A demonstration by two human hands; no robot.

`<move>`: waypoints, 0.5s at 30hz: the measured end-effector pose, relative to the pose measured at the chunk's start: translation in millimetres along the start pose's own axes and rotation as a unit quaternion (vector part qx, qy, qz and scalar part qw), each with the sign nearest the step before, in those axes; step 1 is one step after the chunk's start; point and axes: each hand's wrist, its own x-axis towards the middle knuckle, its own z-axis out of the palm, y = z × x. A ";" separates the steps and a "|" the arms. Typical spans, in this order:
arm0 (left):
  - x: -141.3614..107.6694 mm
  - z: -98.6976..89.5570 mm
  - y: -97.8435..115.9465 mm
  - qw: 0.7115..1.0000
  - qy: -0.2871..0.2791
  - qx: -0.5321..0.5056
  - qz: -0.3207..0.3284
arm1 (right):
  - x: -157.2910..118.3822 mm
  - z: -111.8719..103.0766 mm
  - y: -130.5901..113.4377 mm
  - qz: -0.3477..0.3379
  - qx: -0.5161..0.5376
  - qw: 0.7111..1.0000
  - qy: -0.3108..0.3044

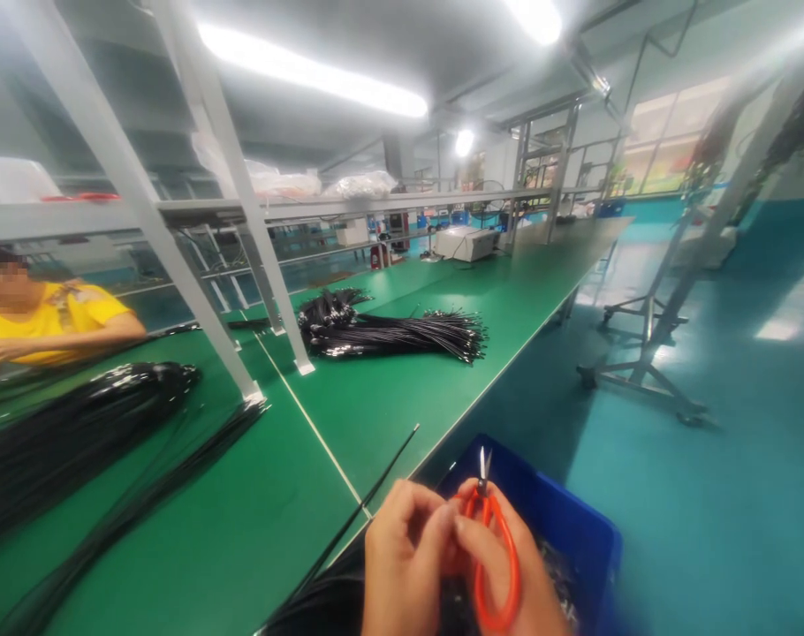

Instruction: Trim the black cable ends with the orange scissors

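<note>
Scissors with orange handles (513,565) are in my right hand (531,579), their metal blades pointing up and away, slightly parted. Close against it, my left hand (402,565) is closed in a pinch, its fingertips meeting those of my right hand; what they pinch is too small to make out. Just left of my left hand, a black cable (382,477) sticks out over the table edge with a pale tip. Below it, more black cables (336,592) are partly hidden by my left hand.
A blue bin (591,521) holding small scraps stands beneath my hands, beside the green table (349,402). Bundles of black cables lie farther along (402,336) and at left (77,442). White shelf posts (203,309) rise from the table. A person in yellow (90,314) sits across; a wheeled stand (647,353) is right.
</note>
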 end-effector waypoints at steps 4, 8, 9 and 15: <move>3.9 -6.3 6.4 0.995 -0.042 -0.079 -0.047 | -1.2 -1.7 -2.0 -0.002 0.001 1.000 -0.022; 3.7 -5.8 9.0 0.992 -0.032 -0.103 -0.058 | -2.7 -3.2 -4.2 0.006 0.007 0.999 -0.035; 3.4 -4.7 9.2 0.992 -0.034 -0.108 -0.053 | -3.0 -3.0 -4.8 0.012 0.008 0.999 -0.030; 3.4 -0.3 8.4 0.969 -0.074 -0.224 -0.078 | -2.7 1.2 -10.1 0.051 0.034 0.998 -0.024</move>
